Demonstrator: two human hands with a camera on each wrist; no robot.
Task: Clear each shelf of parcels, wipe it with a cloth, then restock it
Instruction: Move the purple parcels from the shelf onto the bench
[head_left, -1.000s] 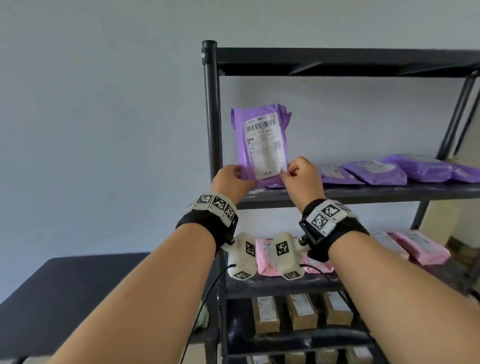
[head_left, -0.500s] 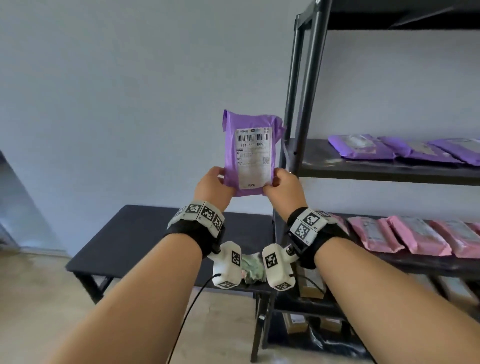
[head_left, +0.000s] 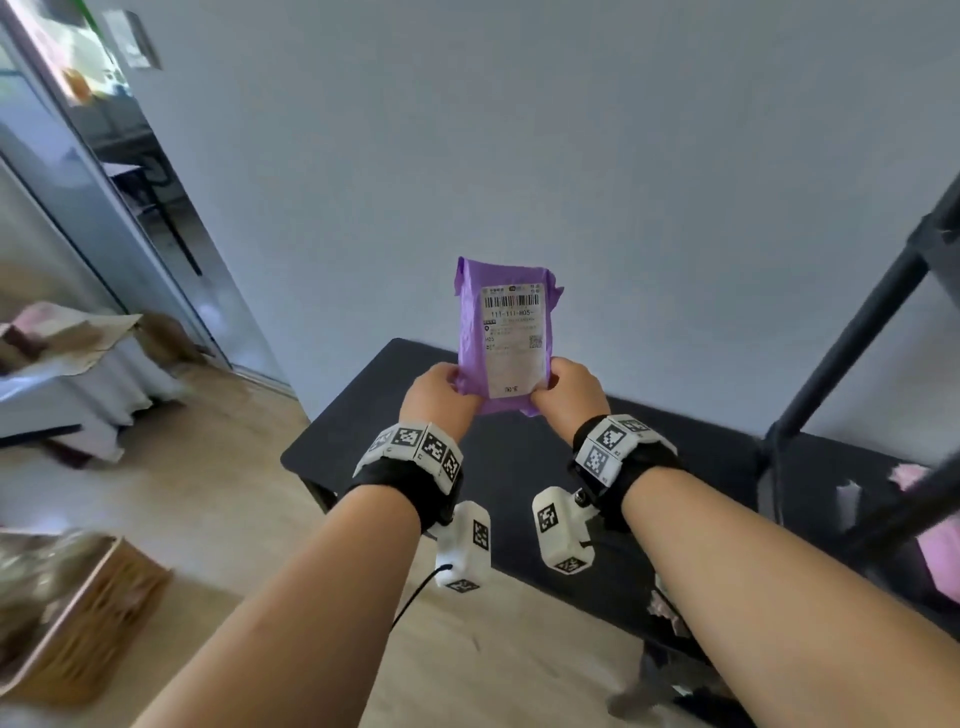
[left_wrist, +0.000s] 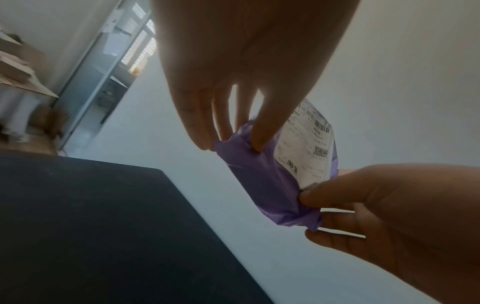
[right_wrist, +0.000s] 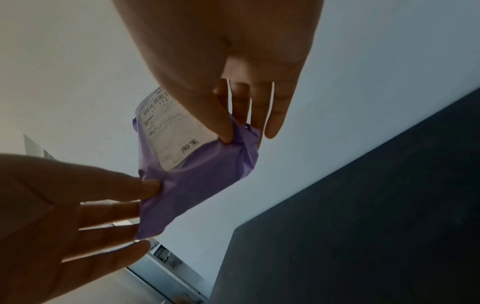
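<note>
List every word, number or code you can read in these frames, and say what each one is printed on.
"111-111-H05-": white shipping label on the purple parcel, under the barcode.
"H05": same label, left side; also readable in the left wrist view.
Barcode, QR code, header, address lines and bottom print on that label: too small or blurred to read.
Square black-and-white markers on the wristbands: patterns, not text.

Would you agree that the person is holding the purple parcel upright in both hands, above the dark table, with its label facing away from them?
Not quite: the label on the purple parcel faces the person, as the head view shows.
</note>
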